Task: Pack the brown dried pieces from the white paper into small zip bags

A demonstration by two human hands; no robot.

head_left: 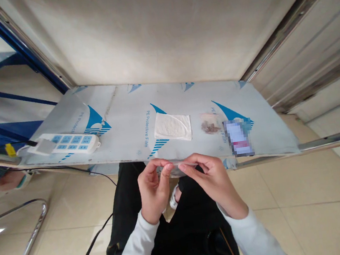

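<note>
My left hand (155, 188) and my right hand (213, 178) are close together at the front edge of the shelf. Thumbs and fingertips pinch the top edge of what looks like a small clear plastic bag (177, 170) stretched between them; its contents are hard to make out. Just beyond the hands a flat white fabric pouch or pad (172, 126) with a curved seam lies on the shelf. To its right is a small clear bag (210, 124) with brown pieces inside.
A white power strip (75, 141) with a plug in it lies on the left of the film-covered shelf (124, 138). A blurred-out phone-like object (239, 138) rests near the right front edge. Black cable (89, 250) hangs at left. Another person's arm (5, 181) shows at far left.
</note>
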